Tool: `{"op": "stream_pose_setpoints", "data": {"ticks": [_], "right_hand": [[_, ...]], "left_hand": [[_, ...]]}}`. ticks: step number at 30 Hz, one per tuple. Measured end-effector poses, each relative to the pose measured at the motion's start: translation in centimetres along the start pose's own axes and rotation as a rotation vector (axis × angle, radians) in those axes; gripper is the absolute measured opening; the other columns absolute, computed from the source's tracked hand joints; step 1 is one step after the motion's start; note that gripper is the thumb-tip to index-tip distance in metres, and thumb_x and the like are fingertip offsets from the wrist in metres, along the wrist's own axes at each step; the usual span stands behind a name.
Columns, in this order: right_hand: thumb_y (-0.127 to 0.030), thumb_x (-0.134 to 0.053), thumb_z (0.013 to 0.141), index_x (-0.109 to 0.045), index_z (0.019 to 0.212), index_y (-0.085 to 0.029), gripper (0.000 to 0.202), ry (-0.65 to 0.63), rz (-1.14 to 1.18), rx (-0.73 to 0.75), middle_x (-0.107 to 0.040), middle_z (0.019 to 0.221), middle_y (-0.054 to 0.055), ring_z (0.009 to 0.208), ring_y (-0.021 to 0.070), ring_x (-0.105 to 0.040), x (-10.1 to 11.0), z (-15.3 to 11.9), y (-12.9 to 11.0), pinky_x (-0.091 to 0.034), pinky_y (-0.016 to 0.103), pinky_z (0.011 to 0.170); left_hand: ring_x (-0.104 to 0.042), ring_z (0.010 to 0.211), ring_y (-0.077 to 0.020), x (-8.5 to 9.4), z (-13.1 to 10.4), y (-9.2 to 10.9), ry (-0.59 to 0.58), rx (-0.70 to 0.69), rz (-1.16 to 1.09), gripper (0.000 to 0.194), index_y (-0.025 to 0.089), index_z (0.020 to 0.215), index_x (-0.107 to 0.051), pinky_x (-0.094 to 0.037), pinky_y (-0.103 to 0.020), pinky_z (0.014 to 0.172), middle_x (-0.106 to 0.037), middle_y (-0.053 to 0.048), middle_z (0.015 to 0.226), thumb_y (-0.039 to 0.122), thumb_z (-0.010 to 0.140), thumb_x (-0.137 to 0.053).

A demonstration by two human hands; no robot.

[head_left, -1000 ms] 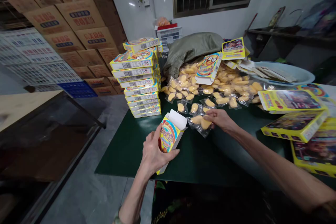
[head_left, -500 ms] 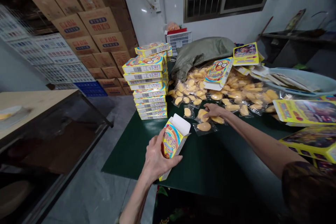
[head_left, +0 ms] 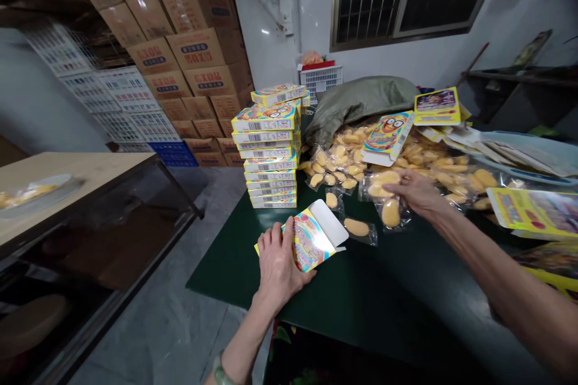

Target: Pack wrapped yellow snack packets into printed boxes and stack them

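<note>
My left hand (head_left: 279,263) grips a yellow and blue printed box (head_left: 312,237) with its white end flap open, tilted over the green tabletop (head_left: 352,289). In my right hand (head_left: 413,190), closed fingers pinch clear packets (head_left: 382,183) of yellow oval pieces. One of these packets hangs just below the fingers. Between the hands, a single packet (head_left: 356,227) lies by the box's open end. Behind them spreads a heap of such packets (head_left: 345,153), with another open box (head_left: 388,137) lying on top.
Stacked filled-looking boxes (head_left: 271,162) stand at the table's left back. A grey-green sack (head_left: 365,99) lies behind the heap. At right are a light blue basin (head_left: 542,144) and flat boxes (head_left: 537,207). A wooden table (head_left: 90,171) stands at far left.
My right hand has lifted packets off the tabletop and moved right. The box in my left hand has turned, its open end now pointing further right. The camera view has shifted.
</note>
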State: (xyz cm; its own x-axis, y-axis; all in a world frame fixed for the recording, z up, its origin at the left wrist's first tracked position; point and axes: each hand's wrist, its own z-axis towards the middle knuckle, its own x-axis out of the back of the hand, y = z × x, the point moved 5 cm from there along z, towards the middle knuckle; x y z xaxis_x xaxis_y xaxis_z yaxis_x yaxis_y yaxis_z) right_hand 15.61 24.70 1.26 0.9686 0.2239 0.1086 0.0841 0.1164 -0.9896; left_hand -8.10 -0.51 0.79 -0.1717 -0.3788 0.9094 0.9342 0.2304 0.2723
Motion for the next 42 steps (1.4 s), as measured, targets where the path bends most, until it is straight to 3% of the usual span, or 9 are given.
{"op": "stream_pose_setpoints", "data": {"ticks": [3,7,11,16,18,22,29,35,42], "right_hand": [[-0.026,-0.08,0.044,-0.05,0.078,-0.021,0.046,0.094,0.277,0.027,-0.065,0.076,0.001,0.066,0.0159,-0.063,-0.4,-1.6,-3.3,-0.055,0.028,0.057],[-0.021,-0.08,0.049,-0.05,0.082,-0.02,0.045,0.248,0.593,0.097,-0.067,0.083,0.003,0.075,0.0199,-0.066,-3.4,-4.7,-5.9,-0.059,0.034,0.062],[-0.025,-0.077,0.055,-0.044,0.087,-0.021,0.046,0.369,0.648,0.141,-0.065,0.09,0.004,0.088,0.0214,-0.066,-6.0,-6.1,-5.1,-0.059,0.036,0.07],[-0.03,-0.074,0.058,-0.039,0.089,-0.022,0.048,0.562,0.526,0.183,-0.064,0.096,0.005,0.089,0.019,-0.065,-7.0,-7.2,-3.1,-0.056,0.034,0.077],[-0.033,-0.074,0.058,-0.04,0.088,-0.022,0.047,0.521,0.444,0.189,-0.064,0.09,0.004,0.082,0.0179,-0.065,-7.5,-8.2,-2.9,-0.056,0.033,0.075],[-0.034,-0.077,0.054,-0.042,0.086,-0.021,0.049,0.259,0.313,0.12,-0.064,0.078,0.002,0.067,0.0161,-0.063,-8.1,-9.9,-3.1,-0.055,0.03,0.062],[-0.036,-0.074,0.055,-0.042,0.087,-0.022,0.047,-0.054,0.041,0.076,-0.065,0.072,0.0,0.061,0.0173,-0.062,-6.4,-9.1,-3.6,-0.051,0.027,0.052],[-0.032,-0.064,0.062,-0.048,0.086,-0.021,0.031,-0.076,-0.365,0.148,-0.06,0.065,-0.002,0.059,0.0158,-0.057,-6.2,-8.6,-4.2,-0.042,0.025,0.051],[-0.019,-0.055,0.065,-0.049,0.093,-0.022,0.028,-0.108,-0.804,0.302,-0.056,0.066,-0.002,0.059,0.015,-0.051,-7.2,-9.8,-7.9,-0.034,0.025,0.055]], "left_hand": [[-0.041,0.112,-0.0356,-0.5,0.3,1.0,-0.012,-0.008,0.024,0.105,0.014,0.14,-0.032,-0.03,-0.05,0.098,-0.042,-0.017,0.127,0.04,0.048,-0.076],[-0.042,0.109,-0.0347,-0.7,0.4,2.6,-0.03,0.002,0.003,0.109,0.018,0.14,-0.031,-0.032,-0.048,0.095,-0.041,-0.016,0.126,0.04,0.045,-0.078],[-0.041,0.11,-0.035,-0.8,0.0,3.7,-0.039,0.047,-0.034,0.11,0.018,0.141,-0.03,-0.033,-0.048,0.092,-0.041,-0.016,0.123,0.043,0.045,-0.078],[-0.042,0.107,-0.0345,-1.0,-0.5,4.3,0.052,0.079,-0.019,0.109,0.02,0.14,-0.029,-0.033,-0.048,0.09,-0.041,-0.015,0.121,0.046,0.046,-0.078],[-0.043,0.104,-0.0341,-1.0,-0.5,4.3,0.078,0.106,-0.008,0.108,0.02,0.139,-0.03,-0.034,-0.048,0.089,-0.041,-0.015,0.12,0.047,0.046,-0.077],[-0.043,0.104,-0.0334,-0.7,-0.4,4.2,0.139,0.091,-0.008,0.106,0.019,0.14,-0.03,-0.033,-0.047,0.088,-0.041,-0.015,0.12,0.047,0.048,-0.076],[-0.043,0.107,-0.033,-0.4,-1.2,3.8,0.234,0.058,-0.046,0.096,0.02,0.137,-0.035,-0.032,-0.046,0.09,-0.042,-0.014,0.119,0.046,0.053,-0.073],[-0.04,0.111,-0.035,0.0,-2.0,3.9,0.324,-0.073,0.043,0.077,0.022,0.132,-0.045,-0.028,-0.051,0.094,-0.039,-0.016,0.123,0.043,0.061,-0.067],[-0.038,0.114,-0.0341,0.6,-2.1,3.5,0.337,-0.201,0.076,0.083,0.027,0.133,-0.044,-0.026,-0.049,0.098,-0.034,-0.014,0.126,0.034,0.053,-0.069]]}}
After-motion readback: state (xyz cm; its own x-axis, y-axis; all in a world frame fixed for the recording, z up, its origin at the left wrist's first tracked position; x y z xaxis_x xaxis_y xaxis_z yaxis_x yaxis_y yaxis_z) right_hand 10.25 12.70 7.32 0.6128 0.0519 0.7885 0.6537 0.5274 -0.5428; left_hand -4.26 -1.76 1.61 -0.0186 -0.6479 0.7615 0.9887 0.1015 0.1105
